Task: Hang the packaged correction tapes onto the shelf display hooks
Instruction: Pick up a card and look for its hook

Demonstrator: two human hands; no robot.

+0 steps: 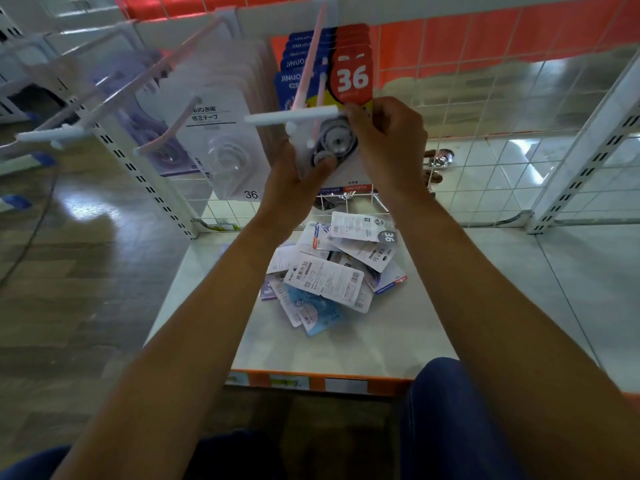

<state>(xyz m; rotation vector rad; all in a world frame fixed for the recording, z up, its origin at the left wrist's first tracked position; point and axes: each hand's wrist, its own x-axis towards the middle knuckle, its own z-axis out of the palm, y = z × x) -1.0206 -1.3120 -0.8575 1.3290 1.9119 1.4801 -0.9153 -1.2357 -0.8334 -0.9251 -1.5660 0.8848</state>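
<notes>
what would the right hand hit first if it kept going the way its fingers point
The right hand, pinching the top of the pack, points left at the hook's white crossbar, so it would meet that bar almost at once. Depth is unclear; it may already touch.

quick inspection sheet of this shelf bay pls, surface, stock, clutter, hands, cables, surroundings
surface: white shelf base, orange front strip
job's things: held pack at the hook tip; loose pile of packs on the base; hung packs behind and to the left
clutter: nothing seen
hands: left hand grips the held pack low; right hand pinches its top
cables: thin dark line over the floor, possibly a cable
surroundings: wire mesh back panel, wood-look floor
</notes>
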